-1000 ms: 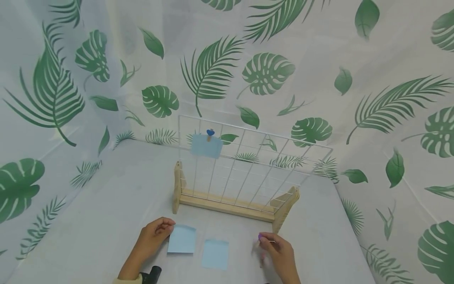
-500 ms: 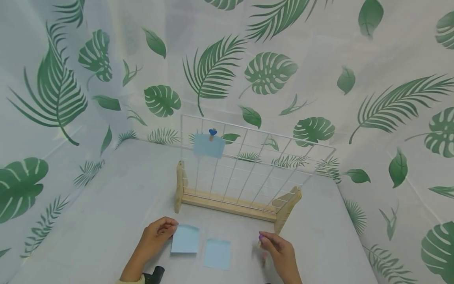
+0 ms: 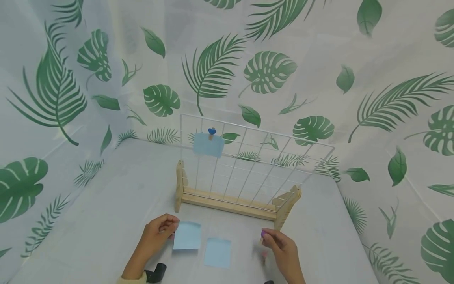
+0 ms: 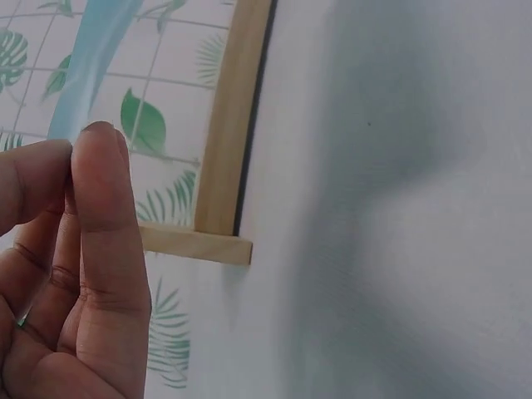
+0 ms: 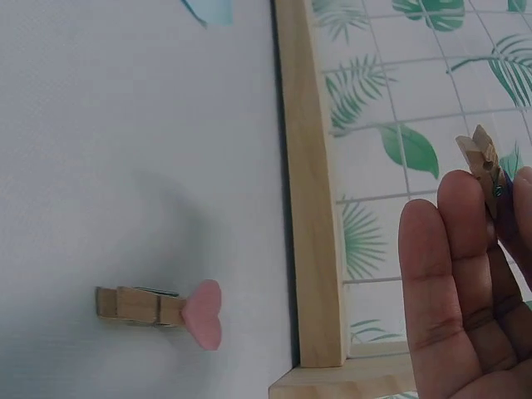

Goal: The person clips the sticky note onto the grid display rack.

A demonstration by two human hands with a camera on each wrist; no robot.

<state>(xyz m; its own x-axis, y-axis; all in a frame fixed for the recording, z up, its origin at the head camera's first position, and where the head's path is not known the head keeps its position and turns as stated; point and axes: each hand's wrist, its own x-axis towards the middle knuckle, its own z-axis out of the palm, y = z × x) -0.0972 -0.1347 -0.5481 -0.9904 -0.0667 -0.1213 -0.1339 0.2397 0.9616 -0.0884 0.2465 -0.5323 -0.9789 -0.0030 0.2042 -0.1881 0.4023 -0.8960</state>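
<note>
My left hand (image 3: 157, 234) pinches the upper left corner of a light blue paper note (image 3: 187, 236) between thumb and fingertip. In the left wrist view this note (image 4: 91, 71) shows nearly edge-on beyond the fingertips. A small wooden clothespin (image 5: 484, 162) with a purple decoration is pinched by my right hand (image 3: 281, 246), its wooden end pointing away from the fingers; the purple part is mostly hidden behind them. Below that hand, a clothespin with a pink heart (image 5: 158, 305) lies on the table. Between the hands, a second blue note (image 3: 218, 253) lies flat.
Behind the hands stands a white wire grid (image 3: 244, 165) in a wooden base (image 3: 227, 203). A blue-heart clothespin (image 3: 211, 133) clips another blue note (image 3: 208, 145) to its upper left. A leaf-printed sheet (image 3: 220, 23) hangs around the white table (image 3: 142, 177).
My left hand has lifted the pinched note slightly and brought it a little to the right. The right hand has risen a little with its clothespin. The head view has shifted slightly.
</note>
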